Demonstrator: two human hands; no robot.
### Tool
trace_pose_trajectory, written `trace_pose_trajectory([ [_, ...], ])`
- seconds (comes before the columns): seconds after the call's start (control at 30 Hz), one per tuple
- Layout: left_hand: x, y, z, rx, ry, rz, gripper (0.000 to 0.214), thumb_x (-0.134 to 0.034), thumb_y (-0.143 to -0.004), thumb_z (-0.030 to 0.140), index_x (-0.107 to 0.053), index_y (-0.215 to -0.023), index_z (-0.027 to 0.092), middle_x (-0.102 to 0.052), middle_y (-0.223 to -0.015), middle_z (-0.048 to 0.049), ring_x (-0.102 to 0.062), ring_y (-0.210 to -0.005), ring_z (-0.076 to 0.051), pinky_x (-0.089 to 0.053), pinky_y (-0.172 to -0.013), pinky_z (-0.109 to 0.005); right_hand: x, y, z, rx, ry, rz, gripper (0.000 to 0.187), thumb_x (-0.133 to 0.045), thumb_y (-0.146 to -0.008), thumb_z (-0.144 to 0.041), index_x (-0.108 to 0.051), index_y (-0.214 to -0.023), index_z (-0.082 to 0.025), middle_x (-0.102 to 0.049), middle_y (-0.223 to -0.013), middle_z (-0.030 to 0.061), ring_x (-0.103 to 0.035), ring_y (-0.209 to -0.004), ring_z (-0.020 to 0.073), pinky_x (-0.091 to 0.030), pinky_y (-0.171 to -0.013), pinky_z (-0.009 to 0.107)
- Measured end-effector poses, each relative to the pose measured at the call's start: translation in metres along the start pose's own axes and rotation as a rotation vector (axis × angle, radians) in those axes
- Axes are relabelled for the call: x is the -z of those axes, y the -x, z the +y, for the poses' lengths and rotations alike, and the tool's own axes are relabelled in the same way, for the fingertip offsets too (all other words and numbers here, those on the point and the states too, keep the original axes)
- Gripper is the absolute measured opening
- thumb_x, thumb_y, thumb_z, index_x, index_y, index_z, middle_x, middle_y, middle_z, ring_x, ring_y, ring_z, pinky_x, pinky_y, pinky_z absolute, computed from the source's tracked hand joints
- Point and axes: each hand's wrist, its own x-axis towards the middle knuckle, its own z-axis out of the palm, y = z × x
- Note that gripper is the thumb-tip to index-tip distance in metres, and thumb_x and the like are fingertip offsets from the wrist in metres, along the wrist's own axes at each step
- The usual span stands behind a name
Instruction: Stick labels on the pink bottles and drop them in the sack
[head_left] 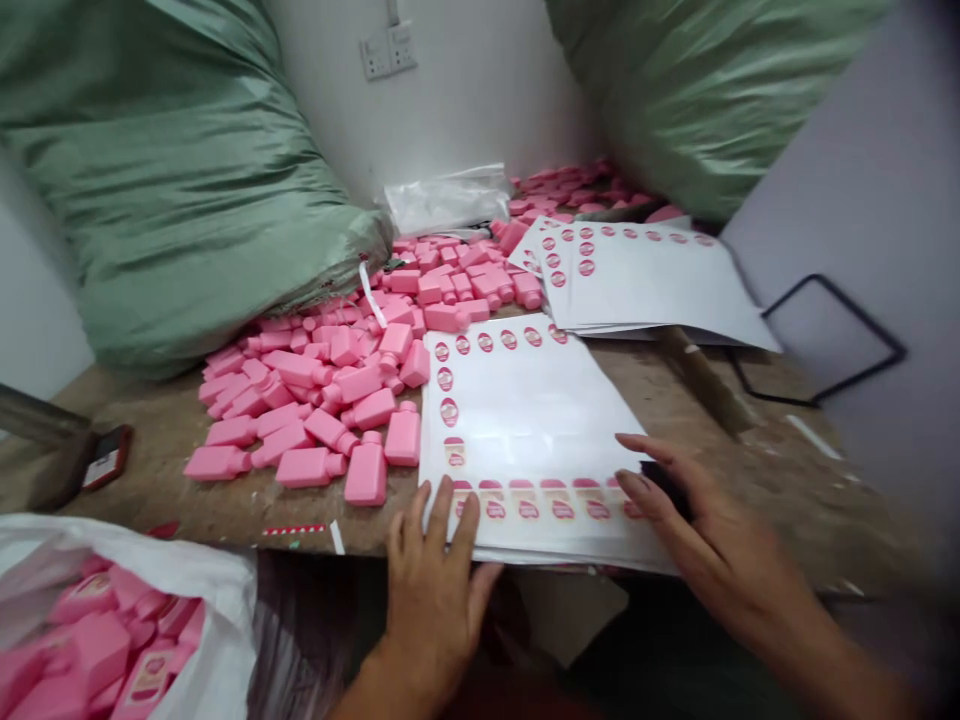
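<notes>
A white sticker sheet (pixel 536 420) with pink labels along its edges lies on top of a stack at the table's front edge. My left hand (pixel 435 585) rests flat on its near left corner, fingers spread and open. At the sheet's near right edge, my right hand (pixel 709 530) lies with fingers stretched out, touching the paper next to a small dark object (pixel 667 482). A heap of small pink bottles (pixel 337 390) covers the table to the left of the sheet. Neither hand holds anything.
More sticker sheets (pixel 645 285) lie at the back right. Two big green sacks (pixel 172 170) lean on the wall. A white bag (pixel 112 625) of labelled pink bottles sits at lower left. A phone (pixel 106 458) lies at the left edge; a black wire frame (pixel 832 345) is on the right.
</notes>
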Motion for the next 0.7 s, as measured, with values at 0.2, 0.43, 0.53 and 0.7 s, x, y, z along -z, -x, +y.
trace_pose_trajectory([
  [0.2, 0.036, -0.015, -0.041, 0.225, -0.021, 0.079, 0.047, -0.055, -0.088, 0.039, -0.049, -0.13, 0.022, -0.055, -0.133, -0.0154, -0.05, -0.121, -0.031, -0.04, -0.096, -0.048, -0.042, -0.006, -0.024, 0.079, -0.088, -0.098, 0.052, -0.038, -0.088, -0.062, -0.06, -0.117, -0.024, -0.071, -0.081, 0.0064, -0.068, -0.066, 0.0239, -0.049, -0.055, 0.033],
  [0.43, 0.042, -0.03, -0.084, 0.589, -0.022, -0.163, 0.049, -0.056, -0.083, 0.038, -0.051, -0.126, 0.016, -0.062, -0.117, -0.0153, -0.059, -0.108, -0.034, -0.045, -0.091, -0.049, -0.034, -0.004, -0.022, 0.021, -0.258, -0.09, 0.032, -0.043, -0.09, -0.052, -0.057, -0.096, -0.024, -0.066, -0.073, 0.0018, -0.062, -0.062, 0.0183, -0.047, -0.057, 0.029],
  [0.53, 0.046, -0.027, -0.088, 0.733, 0.24, 0.107, 0.054, -0.067, -0.075, 0.04, -0.051, -0.123, 0.021, -0.059, -0.118, -0.0115, -0.059, -0.106, -0.029, -0.048, -0.09, -0.044, -0.027, -0.007, -0.018, -0.018, -0.349, -0.078, 0.031, -0.043, -0.091, -0.052, -0.056, -0.091, -0.024, -0.057, -0.063, -0.002, -0.055, -0.056, 0.0158, -0.044, -0.053, 0.027],
  [0.7, 0.073, -0.038, -0.077, 0.934, 1.25, 0.534, 0.045, -0.076, -0.069, 0.032, -0.055, -0.109, 0.025, -0.062, -0.103, -0.0015, -0.063, -0.093, -0.017, -0.054, -0.071, -0.024, -0.018, -0.007, -0.011, 0.039, -0.337, -0.076, 0.027, -0.049, -0.089, -0.047, -0.062, -0.093, -0.023, -0.066, -0.08, 0.002, -0.062, -0.073, 0.019, -0.047, -0.064, 0.029],
])
